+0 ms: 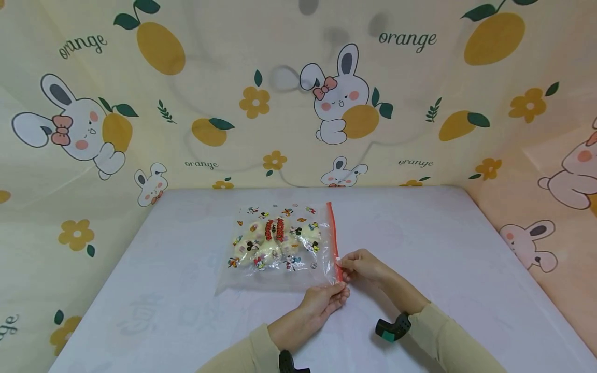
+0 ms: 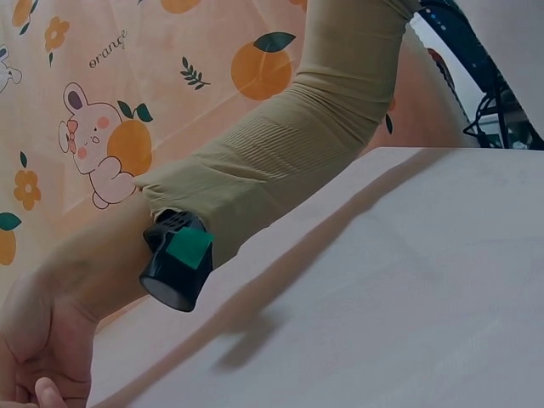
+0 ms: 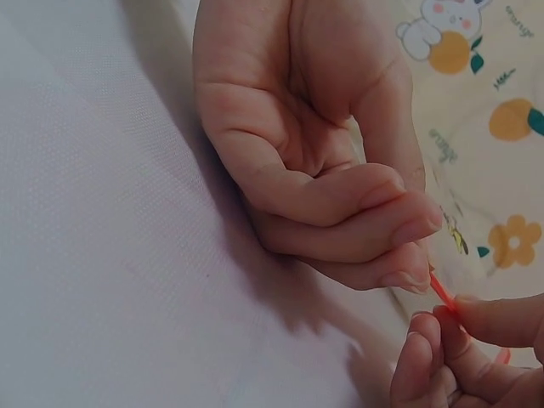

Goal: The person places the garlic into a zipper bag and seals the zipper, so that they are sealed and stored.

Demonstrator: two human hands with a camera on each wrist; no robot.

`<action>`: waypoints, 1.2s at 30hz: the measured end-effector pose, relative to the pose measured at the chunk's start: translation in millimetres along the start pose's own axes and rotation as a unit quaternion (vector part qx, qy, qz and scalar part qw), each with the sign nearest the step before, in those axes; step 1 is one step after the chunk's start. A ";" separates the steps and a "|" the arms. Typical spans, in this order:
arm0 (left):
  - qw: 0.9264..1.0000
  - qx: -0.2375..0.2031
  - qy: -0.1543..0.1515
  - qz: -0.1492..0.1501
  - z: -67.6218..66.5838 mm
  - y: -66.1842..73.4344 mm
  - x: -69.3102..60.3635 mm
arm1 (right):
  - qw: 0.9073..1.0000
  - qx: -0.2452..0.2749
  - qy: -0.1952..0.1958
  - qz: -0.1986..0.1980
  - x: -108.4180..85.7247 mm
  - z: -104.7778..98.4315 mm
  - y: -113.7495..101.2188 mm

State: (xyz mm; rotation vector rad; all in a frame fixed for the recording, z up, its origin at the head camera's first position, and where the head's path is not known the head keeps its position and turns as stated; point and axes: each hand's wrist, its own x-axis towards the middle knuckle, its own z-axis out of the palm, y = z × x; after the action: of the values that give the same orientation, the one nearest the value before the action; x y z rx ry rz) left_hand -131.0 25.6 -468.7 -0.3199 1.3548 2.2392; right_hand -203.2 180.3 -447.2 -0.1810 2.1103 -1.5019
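Observation:
A clear zip bag (image 1: 275, 277) with cartoon prints lies flat on the table, its red zip strip (image 1: 332, 228) along the right side. Pale, rounded things (image 1: 270, 251) show through the plastic; their kind is unclear. Near the strip's lower end, my left hand (image 1: 322, 305) pinches the red edge between thumb and fingers. Just above it, my right hand (image 1: 366, 265) pinches the strip at a small white slider (image 1: 338, 260). In the right wrist view, both hands meet at the red strip (image 3: 442, 293), the right hand's fingers curled.
The bag is on a white-covered table (image 1: 186, 321). A patterned cloth (image 1: 280, 129) with rabbits and oranges hangs behind and at the sides. A black wrist camera (image 1: 393, 327) sits on the right forearm. Dark equipment and cables (image 2: 493, 102) stand beyond the table in the left wrist view.

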 end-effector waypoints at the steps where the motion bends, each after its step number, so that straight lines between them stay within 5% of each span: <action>1: 1.000 0.000 0.000 0.000 0.1 0.1 0.0 | 1.000 0.001 0.003 0.002 0.6 -0.2 0.0; 36: 1.000 0.006 0.006 -0.007 -0.7 -0.5 0.2 | 0.994 0.039 0.086 0.049 19.6 -1.8 -4.0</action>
State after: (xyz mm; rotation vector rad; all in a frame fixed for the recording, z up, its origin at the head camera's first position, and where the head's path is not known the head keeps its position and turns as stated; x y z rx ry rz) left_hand -130.9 25.2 -469.5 -0.3377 1.3670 2.2207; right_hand -221.5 172.3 -450.0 0.0827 2.1533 -1.5876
